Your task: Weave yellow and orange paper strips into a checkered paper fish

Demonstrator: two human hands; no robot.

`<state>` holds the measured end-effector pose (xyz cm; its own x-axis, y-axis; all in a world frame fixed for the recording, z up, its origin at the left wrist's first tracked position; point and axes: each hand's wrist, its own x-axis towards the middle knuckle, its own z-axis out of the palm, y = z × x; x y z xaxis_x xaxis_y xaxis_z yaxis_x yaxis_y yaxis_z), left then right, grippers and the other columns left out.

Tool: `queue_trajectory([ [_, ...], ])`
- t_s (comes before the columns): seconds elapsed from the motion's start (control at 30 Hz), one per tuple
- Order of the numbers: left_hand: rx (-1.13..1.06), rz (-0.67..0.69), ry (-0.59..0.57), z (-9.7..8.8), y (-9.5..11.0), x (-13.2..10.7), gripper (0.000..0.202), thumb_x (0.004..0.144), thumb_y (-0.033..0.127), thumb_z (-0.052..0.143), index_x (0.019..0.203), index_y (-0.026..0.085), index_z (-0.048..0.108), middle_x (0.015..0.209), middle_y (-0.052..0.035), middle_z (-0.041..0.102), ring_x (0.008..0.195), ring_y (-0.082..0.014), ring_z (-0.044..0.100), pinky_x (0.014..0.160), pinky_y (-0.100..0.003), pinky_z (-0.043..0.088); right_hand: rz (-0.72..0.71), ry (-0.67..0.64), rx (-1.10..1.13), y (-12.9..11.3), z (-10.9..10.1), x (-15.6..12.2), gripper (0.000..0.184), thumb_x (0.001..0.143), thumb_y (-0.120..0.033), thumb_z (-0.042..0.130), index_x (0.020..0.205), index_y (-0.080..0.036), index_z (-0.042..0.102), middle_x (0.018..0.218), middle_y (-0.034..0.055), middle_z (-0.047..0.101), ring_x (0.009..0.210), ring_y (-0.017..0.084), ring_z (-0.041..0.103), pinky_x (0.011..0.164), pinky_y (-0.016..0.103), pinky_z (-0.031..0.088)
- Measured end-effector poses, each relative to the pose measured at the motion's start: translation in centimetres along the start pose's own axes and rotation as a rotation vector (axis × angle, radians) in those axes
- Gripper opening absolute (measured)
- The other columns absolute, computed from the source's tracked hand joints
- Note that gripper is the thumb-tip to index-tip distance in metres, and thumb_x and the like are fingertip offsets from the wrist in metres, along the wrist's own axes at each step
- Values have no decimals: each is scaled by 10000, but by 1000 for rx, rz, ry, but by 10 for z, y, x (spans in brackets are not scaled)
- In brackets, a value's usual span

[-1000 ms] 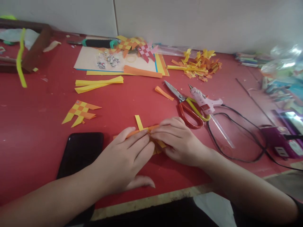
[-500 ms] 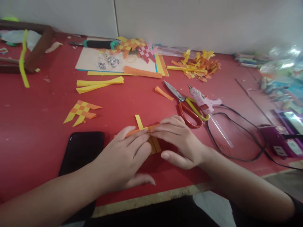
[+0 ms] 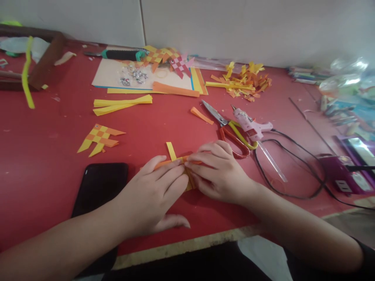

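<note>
Yellow and orange paper strips [image 3: 170,150] lie crossed on the red table, largely hidden beneath my hands. My left hand [image 3: 161,191] rests flat on them, fingers stretched and pressing, thumb spread out toward me. From the other side my right hand [image 3: 219,171] bends its fingers over the crossing; its thumb is tucked in, and the fingertips pinch the strips. A finished woven paper fish [image 3: 101,136] in yellow and orange lies to the left. A black phone [image 3: 99,187] sits under and beside my left forearm.
Red-and-yellow-handled scissors [image 3: 234,136] and a pink glue gun [image 3: 252,123] with a looping cable lie right of my hands. Yellow strips [image 3: 123,103], a pile of paper scraps [image 3: 249,82] and a cutter [image 3: 123,54] are farther back. A purple box [image 3: 340,175] stands far right.
My right thumb has moved in from its spread position toward the strips, and the right fingers have curled more. My left hand stays nearly where it was.
</note>
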<state>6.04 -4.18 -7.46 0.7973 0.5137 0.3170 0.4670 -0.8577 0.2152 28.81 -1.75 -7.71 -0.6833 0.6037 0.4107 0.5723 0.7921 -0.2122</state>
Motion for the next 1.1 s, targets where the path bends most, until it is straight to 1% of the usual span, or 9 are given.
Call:
queue_trajectory([
  [0.1,2,2,16,0,-1,0,673,875,640,551,1155,27,564,1196,-229,668,1114,-356,636,1039,-509,367,-25,-8,-88,-4,1,1,124,852,-202,615,920,-172,714,961,52,727,948,236,560,890,441,410],
  [0.23,11,-42,96,-2,-4,0,516,928,523,542,1122,46,578,1135,-206,692,1093,-321,646,1027,-479,412,-47,-11,-166,-7,2,1,130,859,-223,595,890,-173,712,971,66,723,967,247,558,945,459,391],
  [0.37,74,-147,163,-4,-8,2,270,934,344,563,1041,100,607,994,-145,716,960,-294,667,895,-457,497,-30,-22,-156,-8,1,-1,147,864,-243,597,927,-183,715,1016,63,735,984,255,575,971,471,381],
  [0.43,109,-142,163,-5,-8,2,184,924,270,561,998,116,627,963,-126,718,911,-285,665,823,-440,518,-1,-26,-121,-8,1,-2,159,864,-238,592,953,-190,715,1027,49,741,980,249,588,966,467,386],
  [0.5,128,-105,151,-6,-8,2,170,918,243,560,991,118,651,965,-119,721,899,-281,660,789,-430,526,37,-28,-73,-9,0,-3,178,853,-214,586,976,-198,713,1031,34,747,978,240,603,960,462,388],
  [0.73,147,-69,86,-4,-8,3,311,936,333,559,1091,100,693,1061,-132,723,975,-304,630,823,-458,521,117,-30,16,-10,-4,-2,195,819,-169,583,956,-212,715,1008,-4,765,945,233,621,968,494,358],
  [0.83,153,-66,77,-3,-8,4,376,944,393,551,1118,93,697,1098,-131,724,994,-309,617,842,-464,512,103,-20,-21,-11,-2,-3,175,813,-172,591,939,-209,706,1010,-4,760,951,240,613,986,503,346],
  [1.0,127,-77,54,-2,-8,3,429,942,452,544,1097,88,709,1104,-131,727,992,-311,608,851,-467,500,79,-39,-129,-13,2,-2,111,834,-195,564,808,-207,671,960,17,741,974,246,600,1048,496,323],
  [1.1,121,-87,50,-2,-7,3,449,941,472,538,1096,88,712,1113,-135,725,1000,-315,601,860,-468,489,44,-35,-153,-13,3,-4,136,835,-185,538,832,-202,672,983,33,734,1001,244,601,1093,479,301],
])
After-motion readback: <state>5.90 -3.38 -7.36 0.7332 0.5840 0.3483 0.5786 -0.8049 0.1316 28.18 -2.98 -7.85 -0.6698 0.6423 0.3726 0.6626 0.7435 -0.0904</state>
